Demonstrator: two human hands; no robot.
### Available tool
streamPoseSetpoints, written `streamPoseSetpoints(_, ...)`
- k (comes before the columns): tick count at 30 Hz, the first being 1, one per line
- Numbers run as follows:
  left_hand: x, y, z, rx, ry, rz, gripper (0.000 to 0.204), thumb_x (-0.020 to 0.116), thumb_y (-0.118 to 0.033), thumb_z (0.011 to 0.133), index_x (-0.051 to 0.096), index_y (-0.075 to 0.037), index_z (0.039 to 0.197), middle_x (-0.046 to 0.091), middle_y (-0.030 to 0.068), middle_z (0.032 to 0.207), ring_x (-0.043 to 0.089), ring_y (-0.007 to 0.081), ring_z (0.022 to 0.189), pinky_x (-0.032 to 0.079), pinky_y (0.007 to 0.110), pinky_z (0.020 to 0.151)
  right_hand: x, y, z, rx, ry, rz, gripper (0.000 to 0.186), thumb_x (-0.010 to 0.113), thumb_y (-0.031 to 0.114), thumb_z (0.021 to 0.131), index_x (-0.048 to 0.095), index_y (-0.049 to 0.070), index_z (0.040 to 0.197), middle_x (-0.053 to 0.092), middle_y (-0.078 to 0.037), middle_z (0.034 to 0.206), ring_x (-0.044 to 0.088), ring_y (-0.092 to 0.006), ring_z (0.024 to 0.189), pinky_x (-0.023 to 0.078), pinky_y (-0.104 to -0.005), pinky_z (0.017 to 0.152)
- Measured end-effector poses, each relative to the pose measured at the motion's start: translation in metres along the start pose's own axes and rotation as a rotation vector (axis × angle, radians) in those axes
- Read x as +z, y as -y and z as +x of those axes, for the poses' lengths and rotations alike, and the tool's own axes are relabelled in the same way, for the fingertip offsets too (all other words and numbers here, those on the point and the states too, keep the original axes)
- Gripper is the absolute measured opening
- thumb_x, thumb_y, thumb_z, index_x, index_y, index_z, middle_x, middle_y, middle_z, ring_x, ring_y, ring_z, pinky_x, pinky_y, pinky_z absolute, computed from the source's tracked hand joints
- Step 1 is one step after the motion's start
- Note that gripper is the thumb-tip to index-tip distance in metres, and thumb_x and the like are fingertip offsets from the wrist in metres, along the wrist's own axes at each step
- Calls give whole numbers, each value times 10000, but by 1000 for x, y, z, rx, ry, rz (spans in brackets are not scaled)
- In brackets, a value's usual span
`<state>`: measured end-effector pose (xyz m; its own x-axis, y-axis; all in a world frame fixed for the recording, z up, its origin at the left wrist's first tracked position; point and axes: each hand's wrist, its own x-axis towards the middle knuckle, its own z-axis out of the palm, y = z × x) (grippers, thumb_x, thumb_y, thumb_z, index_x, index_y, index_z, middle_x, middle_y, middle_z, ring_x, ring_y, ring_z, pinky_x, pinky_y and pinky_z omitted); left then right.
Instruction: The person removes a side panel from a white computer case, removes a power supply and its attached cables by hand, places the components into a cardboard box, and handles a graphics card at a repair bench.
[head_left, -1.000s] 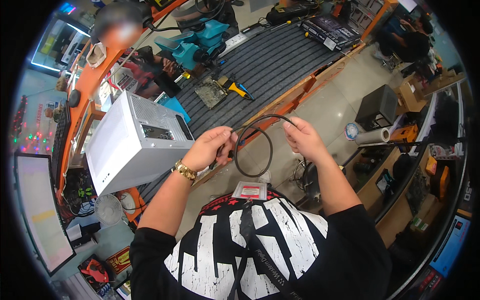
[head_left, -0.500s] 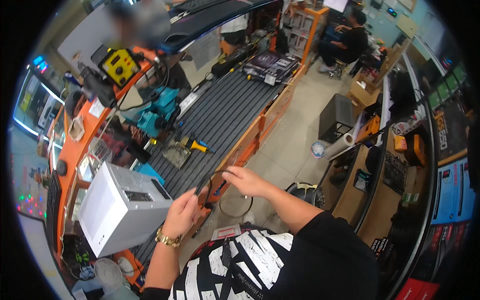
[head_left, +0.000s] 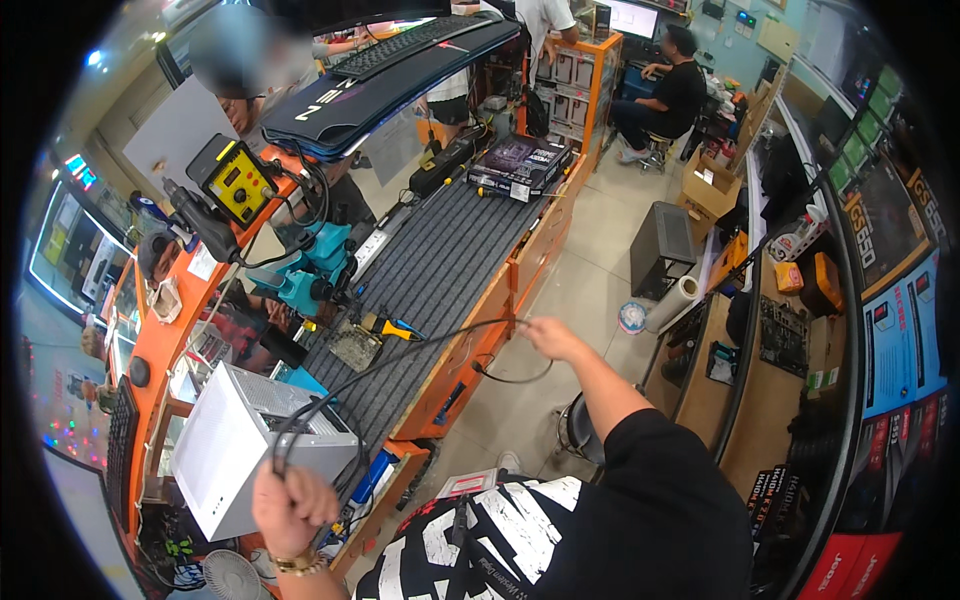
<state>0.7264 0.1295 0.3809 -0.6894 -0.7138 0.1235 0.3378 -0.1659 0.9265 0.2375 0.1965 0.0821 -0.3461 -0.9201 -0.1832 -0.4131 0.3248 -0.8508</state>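
A black cable point(head_left: 402, 354) runs in a long slanting line between my two hands, over the near end of the ridged bench mat point(head_left: 440, 240). My left hand point(head_left: 293, 508), with a gold bracelet at the wrist, is closed around one part of it, where the cable bends in a loop. Farther off to the right, my right hand point(head_left: 556, 338) pinches the other part, and a loose end with a plug hangs in a curve below it. Beside my left hand stands a white computer case point(head_left: 222, 440). A yellow-handled brush point(head_left: 390, 326) lies on the mat beyond the cable.
A teal clamp-like tool point(head_left: 318, 265) and a yellow-fronted control unit point(head_left: 240, 188) stand along the left. A boxed motherboard point(head_left: 520, 165) lies at the bench's far end. Below the bench's right edge are orange drawers point(head_left: 480, 340). A stool point(head_left: 580, 425) stands on the floor. People are beyond.
My hands have moved apart, the left down and leftward, the right outward and slightly away. The cable, bunched between them before, is now drawn out long.
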Motion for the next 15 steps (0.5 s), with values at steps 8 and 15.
streamPoseSetpoints(8,88,103,82,336,646,1305,200,701,-223,943,633,-51,1020,663,141,875,666,349,798,531,415,701,102,97,-30,-254,774,-744,389,614,380,958,765,89,1167,737,-221,1184,693,-366,1153,555,-489,940)
streamPoseSetpoints(15,9,181,106,302,753,1854,166,633,-275,993,625,-110,976,697,108,870,700,344,814,537,447,770,160,69,-40,-618,475,-428,487,536,466,1022,762,36,1022,765,-220,981,734,-395,1004,563,-480,881)
